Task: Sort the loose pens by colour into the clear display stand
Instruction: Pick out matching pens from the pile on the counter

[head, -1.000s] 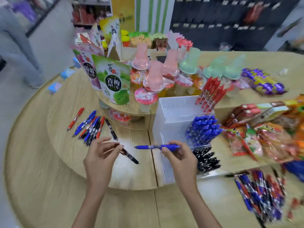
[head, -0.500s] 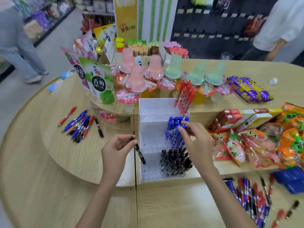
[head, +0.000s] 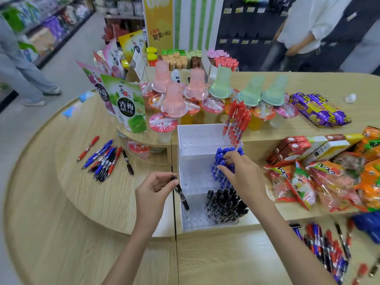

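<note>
My left hand is closed on one black pen. Thumb and bent fingers pinch its upper end, and it tilts with the tip down. The tip is at the left side of the lowest step of the clear stand; I cannot tell whether it sits in a hole. My right hand is narrow, with thumb and curled fingers closed on the tops of the blue pens. I cannot tell which single pen they pinch.

The stand has three steps and rests on the raised part of the counter, close to that part's front edge. Each step carries one bunch, all on its right side. The red pens are on the back step, the blue ones on the middle step and the black pens on the front step. Each bunch is too crowded to count.

Left of the stand, on the same raised part, lie the loose pens, about a dozen. One red pen lies apart on the left and one black pen apart on the right. Between them is an overlapping bunch of blue, red and black. A second heap of pens lies on the lower counter near its front right corner, too blurred to count.
</note>
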